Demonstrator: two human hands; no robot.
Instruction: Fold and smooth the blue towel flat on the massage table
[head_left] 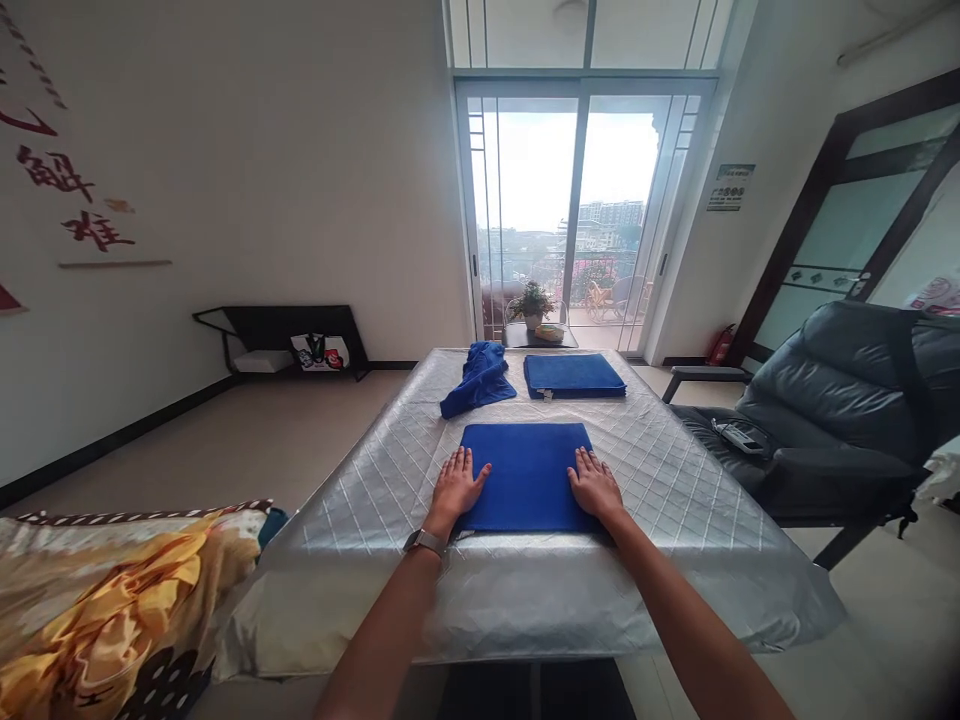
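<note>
A blue towel (pixel 529 480) lies flat in a neat rectangle near the front of the table. On its left edge rests my left hand (pixel 457 484), fingers stretched out and palm down. My right hand (pixel 595 483) lies flat on the opposite edge, its fingers also extended. Neither hand grips anything. Farther back, a crumpled blue towel (pixel 481 380) sits in a loose heap on the left. Beside it, to the right, is a neat stack of folded blue towels (pixel 574 375) with a small white tag at its front edge.
A silver quilted cover (pixel 360 500) drapes over the table. To the right stands a dark armchair (pixel 832 400) with a device on its seat. Yellow cloth (pixel 127 610) lies on a patterned surface at the lower left. A potted plant (pixel 533 303) stands beyond the table.
</note>
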